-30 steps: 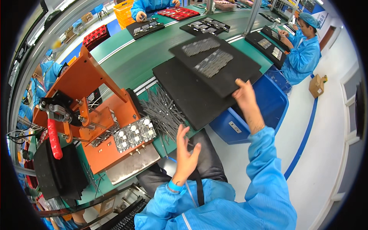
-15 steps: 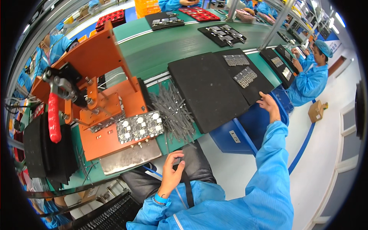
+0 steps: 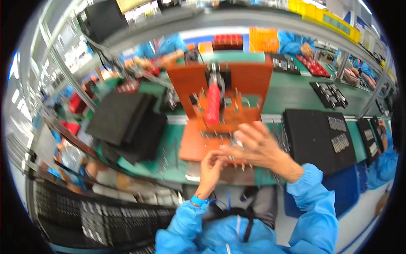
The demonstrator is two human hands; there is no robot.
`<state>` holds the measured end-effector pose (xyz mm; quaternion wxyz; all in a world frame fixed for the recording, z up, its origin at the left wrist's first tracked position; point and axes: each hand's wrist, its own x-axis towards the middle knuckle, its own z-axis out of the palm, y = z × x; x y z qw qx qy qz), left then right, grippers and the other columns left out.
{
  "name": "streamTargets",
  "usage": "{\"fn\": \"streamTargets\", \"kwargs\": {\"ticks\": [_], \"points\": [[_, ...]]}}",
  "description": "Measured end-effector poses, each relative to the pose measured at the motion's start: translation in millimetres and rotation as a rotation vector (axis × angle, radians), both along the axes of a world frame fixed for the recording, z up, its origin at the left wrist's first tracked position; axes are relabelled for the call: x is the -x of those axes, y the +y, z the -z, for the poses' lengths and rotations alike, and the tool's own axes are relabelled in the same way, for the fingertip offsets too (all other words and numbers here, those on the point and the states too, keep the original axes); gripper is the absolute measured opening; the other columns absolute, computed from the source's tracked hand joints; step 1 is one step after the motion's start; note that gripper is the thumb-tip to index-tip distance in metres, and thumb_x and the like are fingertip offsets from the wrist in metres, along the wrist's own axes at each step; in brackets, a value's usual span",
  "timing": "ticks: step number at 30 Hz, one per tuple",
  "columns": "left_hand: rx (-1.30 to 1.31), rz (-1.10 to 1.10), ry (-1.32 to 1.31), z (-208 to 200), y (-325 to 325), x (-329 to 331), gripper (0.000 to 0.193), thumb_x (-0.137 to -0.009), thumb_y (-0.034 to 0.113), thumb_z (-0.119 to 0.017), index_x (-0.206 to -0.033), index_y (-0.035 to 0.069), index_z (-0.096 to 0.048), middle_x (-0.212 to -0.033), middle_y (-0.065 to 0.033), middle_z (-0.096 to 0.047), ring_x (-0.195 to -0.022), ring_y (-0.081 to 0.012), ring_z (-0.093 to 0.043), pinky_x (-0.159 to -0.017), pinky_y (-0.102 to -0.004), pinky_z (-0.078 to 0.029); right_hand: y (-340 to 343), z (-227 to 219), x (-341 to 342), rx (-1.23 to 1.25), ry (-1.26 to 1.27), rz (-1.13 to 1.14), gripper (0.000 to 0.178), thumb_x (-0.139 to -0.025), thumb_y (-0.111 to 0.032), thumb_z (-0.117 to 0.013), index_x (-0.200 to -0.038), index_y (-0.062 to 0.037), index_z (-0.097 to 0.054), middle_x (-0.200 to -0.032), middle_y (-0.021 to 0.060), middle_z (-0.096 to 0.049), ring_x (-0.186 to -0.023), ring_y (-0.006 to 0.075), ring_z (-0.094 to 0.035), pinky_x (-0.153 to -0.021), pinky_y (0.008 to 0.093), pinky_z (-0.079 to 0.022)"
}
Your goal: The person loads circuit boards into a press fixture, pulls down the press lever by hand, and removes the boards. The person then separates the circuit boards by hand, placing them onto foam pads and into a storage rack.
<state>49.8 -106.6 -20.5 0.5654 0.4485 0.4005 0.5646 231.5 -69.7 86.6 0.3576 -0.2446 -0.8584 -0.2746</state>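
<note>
An orange press fixture (image 3: 259, 91) stands on the green bench, its toggle clamp's red handle (image 3: 213, 103) hanging down in front. My left hand (image 3: 211, 169) is at the fixture's front edge with fingers curled together; whatever they hold, if anything, is hidden. Over the fixture's orange base (image 3: 194, 146), my right hand (image 3: 266, 150) is blurred by motion, its fingers stretched out toward the left hand. Beneath the clamp shows a narrow dark strip (image 3: 215, 134). My right hand covers much of the base's right part, so I cannot make out the circuit board panel there.
Black foam sheets (image 3: 122, 120) are stacked left of the fixture. To the right lie black foam mats (image 3: 306, 139) with small circuit board panels (image 3: 339, 143), above a blue bin (image 3: 325, 194). Behind runs a green conveyor (image 3: 292, 91) carrying a black tray (image 3: 329, 95). Co-workers sit beyond.
The view has swung left, centring the fixture. My right hand has left the foam mat's edge and come over the fixture; my left hand has moved up to its front edge and curled.
</note>
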Motion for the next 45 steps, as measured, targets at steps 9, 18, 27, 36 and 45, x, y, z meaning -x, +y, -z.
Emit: {"fn": "streamTargets", "kwargs": {"ticks": [9, 18, 27, 36, 45], "points": [[0.179, -0.34, -0.178, -0.3, 46.9, 92.9, 0.013, -0.094, 0.011, -0.048, -0.107, 0.008, -0.046, -0.076, -0.0039, -0.055, -0.055, -0.0103, -0.05, -0.046, -0.023, -0.04, 87.8, -140.0, 68.6, -0.15, 0.302, -0.135, 0.051, -0.082, -0.015, -0.059, -0.131, -0.0284, -0.05, -0.09, 0.0103, -0.057, -0.09, 0.0265, -0.059, -0.079, 0.0428, -0.047], [0.236, -0.067, 0.311, -25.0, 102.7, 90.0, 0.035, -0.096, 0.022, -0.047, -0.126, 0.005, -0.043, -0.066, -0.0052, -0.059, -0.046, -0.0101, -0.053, -0.04, -0.0223, -0.041, 110.2, -144.6, 16.8, 0.227, 0.484, 0.176, 0.033, -0.092, -0.031, -0.047, -0.09, -0.0037, -0.065, -0.09, 0.0143, -0.067, -0.085, 0.0357, -0.064, -0.072, 0.0452, -0.05], [0.243, 0.037, 0.195, -14.4, 114.5, 59.2, 0.033, -0.097, 0.013, -0.047, -0.125, -0.001, -0.04, -0.092, -0.0125, -0.064, -0.058, -0.0148, -0.063, -0.048, -0.0231, -0.049, -21.5, 93.4, -50.3, 0.696, -0.072, 0.258, 0.065, -0.082, -0.043, -0.064, -0.134, -0.0104, -0.046, -0.136, 0.0221, -0.039, -0.125, 0.0379, -0.038, -0.102, 0.0499, -0.032], [0.253, -0.293, 0.0, 1.1, 9.9, 114.1, 0.041, -0.096, 0.014, -0.052, -0.132, -0.001, -0.038, -0.097, -0.0117, -0.064, -0.061, -0.0141, -0.06, -0.052, -0.0265, -0.049, -11.7, 94.2, -63.5, 0.759, -0.063, 0.228, 0.067, -0.078, -0.044, -0.067, -0.132, -0.0104, -0.048, -0.135, 0.0178, -0.042, -0.121, 0.0364, -0.04, -0.099, 0.0476, -0.032], [0.328, -0.57, -0.211, 26.4, -124.2, 120.2, 0.031, -0.098, 0.011, -0.047, -0.127, 0.005, -0.037, -0.093, -0.0116, -0.063, -0.052, -0.0153, -0.056, -0.047, -0.0285, -0.047, -26.1, 66.8, -38.1, 1.242, 0.363, 0.179, 0.065, -0.072, -0.026, -0.074, -0.127, -0.0014, -0.05, -0.123, 0.0182, -0.052, -0.12, 0.036, -0.045, -0.102, 0.0431, -0.037]]}}
